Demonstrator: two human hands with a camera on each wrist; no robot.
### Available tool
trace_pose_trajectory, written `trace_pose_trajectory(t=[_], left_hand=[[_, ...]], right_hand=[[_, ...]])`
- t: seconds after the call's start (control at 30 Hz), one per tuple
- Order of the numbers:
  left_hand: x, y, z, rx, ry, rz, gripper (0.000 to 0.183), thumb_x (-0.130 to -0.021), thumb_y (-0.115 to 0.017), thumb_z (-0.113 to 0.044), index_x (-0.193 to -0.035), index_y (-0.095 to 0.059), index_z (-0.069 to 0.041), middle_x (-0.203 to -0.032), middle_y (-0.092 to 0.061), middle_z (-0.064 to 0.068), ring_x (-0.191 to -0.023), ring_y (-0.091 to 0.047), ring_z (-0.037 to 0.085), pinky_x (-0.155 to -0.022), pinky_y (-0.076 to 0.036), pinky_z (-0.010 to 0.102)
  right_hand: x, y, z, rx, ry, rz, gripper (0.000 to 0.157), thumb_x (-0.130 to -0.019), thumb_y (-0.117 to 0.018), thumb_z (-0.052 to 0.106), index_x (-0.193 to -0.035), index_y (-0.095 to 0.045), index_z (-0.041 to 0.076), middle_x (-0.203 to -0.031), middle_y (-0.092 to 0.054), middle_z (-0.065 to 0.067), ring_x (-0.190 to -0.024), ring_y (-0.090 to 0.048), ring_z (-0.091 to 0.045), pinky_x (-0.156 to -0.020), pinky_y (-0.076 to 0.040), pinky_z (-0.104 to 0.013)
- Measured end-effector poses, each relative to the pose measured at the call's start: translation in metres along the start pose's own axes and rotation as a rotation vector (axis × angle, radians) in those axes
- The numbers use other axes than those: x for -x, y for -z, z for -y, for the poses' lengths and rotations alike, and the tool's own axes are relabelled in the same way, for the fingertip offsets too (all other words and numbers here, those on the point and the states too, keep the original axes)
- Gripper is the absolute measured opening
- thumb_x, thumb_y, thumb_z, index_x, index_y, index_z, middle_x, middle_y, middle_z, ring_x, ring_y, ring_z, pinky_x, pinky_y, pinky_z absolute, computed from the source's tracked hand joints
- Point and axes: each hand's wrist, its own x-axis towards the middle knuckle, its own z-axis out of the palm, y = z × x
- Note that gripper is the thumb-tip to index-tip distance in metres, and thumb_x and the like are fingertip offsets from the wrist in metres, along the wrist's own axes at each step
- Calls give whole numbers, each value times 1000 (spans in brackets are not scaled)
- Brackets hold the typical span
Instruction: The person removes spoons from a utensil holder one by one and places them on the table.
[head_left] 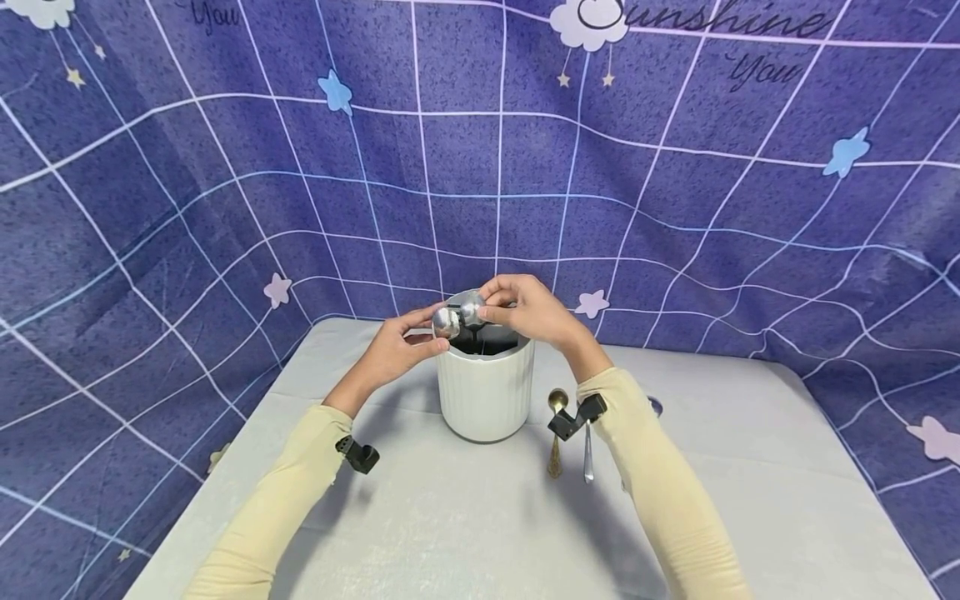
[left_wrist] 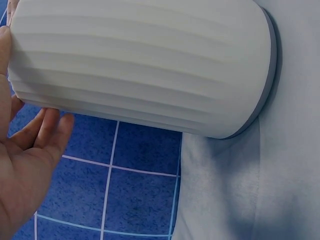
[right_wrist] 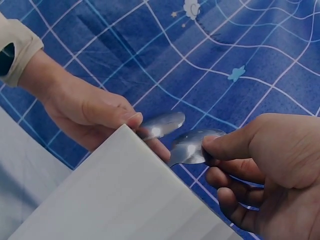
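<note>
A white ribbed container (head_left: pixel 486 392) stands upright on the table, its dark inside showing at the top. Two silver spoons rise bowl-up over its rim; their lower parts are hidden within. The right hand (head_left: pixel 536 312) pinches the bowl of one silver spoon (right_wrist: pixel 192 146) between thumb and fingers. The other silver spoon (head_left: pixel 446 322) leans at the left side of the rim, between the left hand's thumb and index finger. With fairly straight fingers, the left hand (head_left: pixel 397 346) touches the container's upper left wall and rim; in the left wrist view its fingertips (left_wrist: pixel 64 125) lie along the wall.
Right of the container a gold spoon (head_left: pixel 555 460) lies on the pale table (head_left: pixel 450 525). A silver handle (head_left: pixel 588 462) lies beside it, partly under the right sleeve. Another shiny piece (head_left: pixel 655 407) shows past that sleeve. A blue gridded cloth (head_left: pixel 465 150) hangs behind.
</note>
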Motion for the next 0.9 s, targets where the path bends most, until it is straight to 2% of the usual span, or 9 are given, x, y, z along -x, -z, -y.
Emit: trace_pose_trajectory(t=[0.23, 0.5, 0.73, 0.8, 0.9], left_hand=[[-2, -1, 3, 7, 25, -17, 64, -91, -78, -6, -148, -51, 0, -143, -57, 24, -125, -59, 41, -112, -48, 56], [-1, -1, 0, 1, 31, -15, 66, -91, -78, -7, -149, -49, 1, -145, -54, 26, -125, -58, 45, -113, -47, 56], [-1, 0, -1, -7, 35, -17, 66, -91, -78, -9, -150, -49, 0, -143, -56, 25, -125, -58, 45, -112, -46, 59], [-1, 0, 0, -13, 30, -17, 66, -91, -78, -9, -150, -49, -1, -142, -57, 25, -125, -58, 44, -112, -46, 59], [-1, 0, 1, -14, 27, -16, 66, -91, -78, -10, -150, -49, -2, -141, -58, 25, -124, -59, 42, -112, -46, 60]], right_hand=[[0, 4, 7, -1, 23, -39, 16, -94, -71, 6, -109, -70, 0, -93, -74, -11, -85, -68, -19, -77, -58, -27], [-1, 11, 19, 16, 40, -68, 17, -94, -71, 7, -108, -70, -1, -92, -74, -12, -85, -69, -19, -80, -58, -27], [-3, 15, 35, 27, 70, -100, 16, -95, -71, 9, -109, -71, 1, -93, -75, -12, -91, -70, -32, -77, -58, -30], [-3, 16, 40, 31, 72, -118, 16, -95, -72, 10, -109, -71, 2, -93, -75, -11, -91, -70, -31, -77, -58, -30], [-3, 18, 46, 41, 68, -149, 17, -95, -72, 11, -109, -72, 3, -93, -75, -10, -89, -70, -23, -78, -57, -31]])
